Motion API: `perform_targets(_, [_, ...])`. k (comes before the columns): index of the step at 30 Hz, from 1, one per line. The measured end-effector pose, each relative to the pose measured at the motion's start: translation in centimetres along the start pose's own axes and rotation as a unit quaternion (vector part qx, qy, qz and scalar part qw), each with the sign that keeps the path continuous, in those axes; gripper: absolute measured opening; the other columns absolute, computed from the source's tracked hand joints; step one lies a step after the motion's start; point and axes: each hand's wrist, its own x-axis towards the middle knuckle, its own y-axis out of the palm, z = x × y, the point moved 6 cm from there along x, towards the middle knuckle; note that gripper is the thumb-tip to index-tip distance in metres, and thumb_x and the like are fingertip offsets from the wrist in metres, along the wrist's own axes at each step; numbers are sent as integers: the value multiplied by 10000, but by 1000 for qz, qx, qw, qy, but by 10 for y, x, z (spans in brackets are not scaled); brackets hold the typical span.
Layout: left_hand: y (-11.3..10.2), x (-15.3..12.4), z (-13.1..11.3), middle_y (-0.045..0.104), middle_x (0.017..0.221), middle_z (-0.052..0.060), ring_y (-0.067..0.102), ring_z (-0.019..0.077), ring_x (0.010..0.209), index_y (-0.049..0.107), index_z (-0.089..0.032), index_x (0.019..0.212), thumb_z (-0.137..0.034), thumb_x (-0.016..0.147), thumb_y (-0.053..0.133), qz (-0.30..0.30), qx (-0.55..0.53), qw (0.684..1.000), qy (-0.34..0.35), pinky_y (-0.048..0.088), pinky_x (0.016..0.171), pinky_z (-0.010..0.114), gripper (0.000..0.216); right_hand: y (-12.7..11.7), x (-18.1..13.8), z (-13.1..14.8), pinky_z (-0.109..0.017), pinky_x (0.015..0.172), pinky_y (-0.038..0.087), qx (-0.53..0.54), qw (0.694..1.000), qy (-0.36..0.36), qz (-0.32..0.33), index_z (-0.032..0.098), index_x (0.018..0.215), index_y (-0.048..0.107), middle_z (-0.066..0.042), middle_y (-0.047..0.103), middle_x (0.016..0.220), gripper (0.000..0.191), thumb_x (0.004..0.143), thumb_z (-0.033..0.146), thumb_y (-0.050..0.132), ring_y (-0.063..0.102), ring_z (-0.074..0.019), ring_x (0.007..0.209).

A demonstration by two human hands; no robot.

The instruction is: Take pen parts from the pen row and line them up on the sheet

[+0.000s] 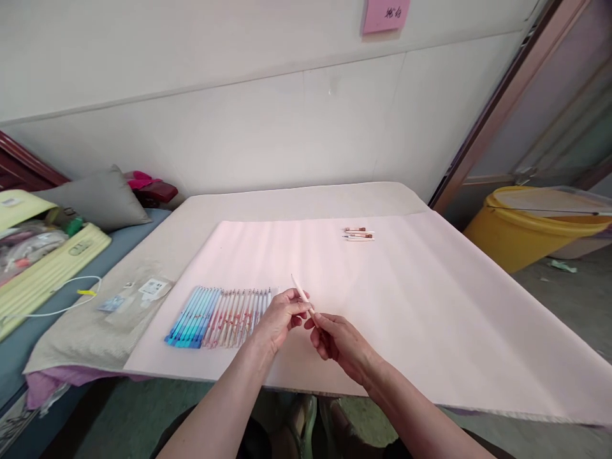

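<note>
Both hands meet over the near edge of a pale pink sheet (pixel 430 287) on a table. My left hand (pixel 280 319) and my right hand (pixel 337 341) each pinch a thin cream-coloured pen (pixel 300 292), which points up and away to the left. Just left of my left hand lies a tidy row of several pens (pixel 217 309), blue ones at the left and pink-patterned ones at the right. Further back on the sheet rest a few small pen parts (pixel 358 234).
Clear plastic packets (pixel 136 296) lie left of the pen row. A grey pillow (pixel 98 197), a yellow case (pixel 48 268) and a white cable (pixel 67 293) sit at the left. A yellow bin (pixel 526 233) stands on the floor at the right. A wall rises behind the table.
</note>
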Motion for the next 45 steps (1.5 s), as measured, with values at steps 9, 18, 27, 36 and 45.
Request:
perform_targets(9, [-3, -3, -6, 661, 829, 94, 607, 177, 841, 599, -135, 849, -232, 683, 667, -35, -123, 991, 44, 458, 756, 286, 204, -1, -3, 14, -220, 410, 154, -68, 995, -62, -27, 165, 661, 542, 68, 347, 424, 270, 783, 404, 508, 244, -62, 408])
perform_targets(18, [18, -16, -10, 656, 911, 122, 606, 208, 859, 599, -130, 933, -245, 710, 642, 27, -149, 987, 46, 455, 732, 317, 255, 9, -4, 8, -207, 378, 88, 48, 998, -22, 24, 171, 714, 498, 108, 203, 467, 297, 798, 456, 492, 83, -44, 400])
perform_targets(27, [-6, -15, -1, 591, 628, 13, 566, 104, 596, 510, -147, 612, -318, 636, 710, -126, -54, 990, 39, 446, 613, 242, 263, 0, -6, 25, -235, 455, 220, -401, 884, -177, -160, 206, 590, 426, 48, 349, 487, 304, 825, 399, 421, 277, -97, 460])
perform_targets(36, [-12, -11, -4, 611, 682, 31, 593, 130, 659, 575, -148, 691, -289, 622, 715, -121, -38, 991, 51, 454, 629, 247, 210, -1, 0, 21, -219, 466, 260, -392, 900, -155, -115, 190, 632, 454, 52, 375, 533, 303, 859, 371, 366, 342, -97, 503])
perform_targets(45, [-12, -7, -1, 617, 720, 38, 593, 125, 675, 590, -150, 719, -291, 621, 716, -120, -42, 991, 45, 452, 605, 223, 213, -3, 0, 20, -223, 466, 249, -408, 891, -163, -116, 192, 613, 435, 52, 390, 526, 311, 862, 368, 373, 341, -95, 493])
